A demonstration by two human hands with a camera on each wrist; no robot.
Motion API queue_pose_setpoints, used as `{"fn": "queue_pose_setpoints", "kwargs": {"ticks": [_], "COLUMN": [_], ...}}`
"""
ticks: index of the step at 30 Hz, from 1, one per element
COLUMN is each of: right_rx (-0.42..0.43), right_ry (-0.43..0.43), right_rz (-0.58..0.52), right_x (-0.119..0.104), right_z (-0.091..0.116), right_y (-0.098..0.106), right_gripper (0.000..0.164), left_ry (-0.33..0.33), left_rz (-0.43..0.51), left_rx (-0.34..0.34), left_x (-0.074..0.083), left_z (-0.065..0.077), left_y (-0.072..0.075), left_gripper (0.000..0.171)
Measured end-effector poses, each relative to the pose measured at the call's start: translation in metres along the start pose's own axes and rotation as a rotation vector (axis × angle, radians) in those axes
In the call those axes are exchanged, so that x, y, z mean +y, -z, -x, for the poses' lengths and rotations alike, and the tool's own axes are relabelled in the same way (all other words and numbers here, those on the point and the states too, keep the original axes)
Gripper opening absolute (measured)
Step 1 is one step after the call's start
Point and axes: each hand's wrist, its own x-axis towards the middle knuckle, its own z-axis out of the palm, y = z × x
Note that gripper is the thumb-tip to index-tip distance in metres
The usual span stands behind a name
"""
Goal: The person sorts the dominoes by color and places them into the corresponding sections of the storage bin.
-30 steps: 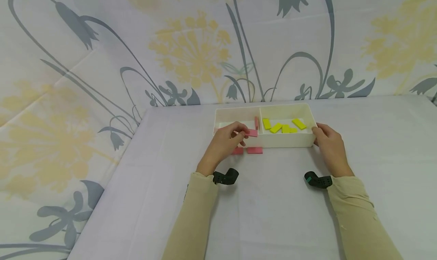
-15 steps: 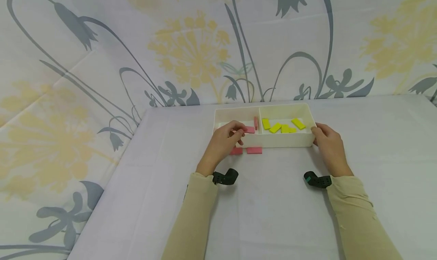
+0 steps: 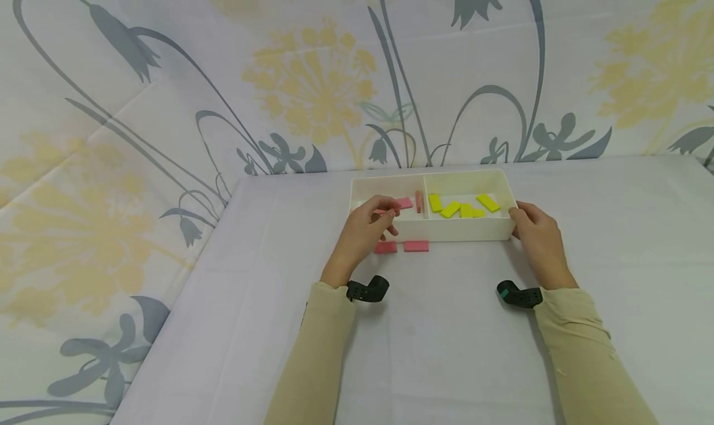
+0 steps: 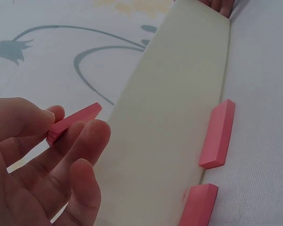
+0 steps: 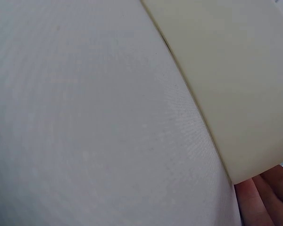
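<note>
In the head view, my left hand [image 3: 361, 228] is over the front rim of the left compartment of a white two-part box [image 3: 452, 230]. Its thumb and fingers pinch a small pink block [image 4: 75, 123], clearest in the left wrist view. One flat pink block [image 3: 404, 202] lies inside that compartment, and another pink block [image 3: 419, 202] stands on edge by the divider. My right hand [image 3: 540, 242] grips the box at its right front corner. The right wrist view catches only its fingers [image 5: 269, 200] at the corner of the box wall [image 5: 236, 84].
Two pink blocks, one left [image 3: 385, 247] and one right [image 3: 416, 246], lie on the white cloth [image 3: 440, 350] along the box front. Several yellow blocks [image 3: 450, 209] are in the right compartment. A flowered cloth [image 3: 323, 84] hangs behind.
A pink block at my left fingertips has gone down into the left compartment and lies there now. The left hand has drawn back slightly left. My right hand stays at the box corner.
</note>
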Motion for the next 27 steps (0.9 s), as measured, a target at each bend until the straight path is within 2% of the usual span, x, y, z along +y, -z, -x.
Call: {"fn": "queue_pose_setpoints", "kwargs": {"ticks": [7, 13, 16, 24, 27], "right_rx": [0.005, 0.0, 0.002, -0.003, 0.004], "right_ry": [0.014, 0.011, 0.012, 0.01, 0.019], "right_rz": [0.006, 0.004, 0.004, 0.008, 0.011], "right_x": [0.0, -0.001, -0.002, -0.001, -0.001], "right_z": [0.0, -0.001, -0.002, 0.0, 0.001], "right_y": [0.0, 0.0, 0.0, 0.0, 0.0], "right_gripper": [0.067, 0.067, 0.067, 0.067, 0.067], "left_ry": [0.009, -0.021, -0.016, -0.019, -0.025], "left_rz": [0.034, 0.06, 0.064, 0.093, 0.078], "left_rx": [-0.005, 0.001, -0.003, -0.04, -0.04], "left_x": [-0.002, -0.008, -0.009, 0.015, 0.019], "left_z": [0.0, -0.003, -0.003, 0.01, 0.011], "left_y": [0.001, 0.001, 0.002, 0.008, 0.008], "left_gripper": [0.02, 0.021, 0.021, 0.026, 0.027]}}
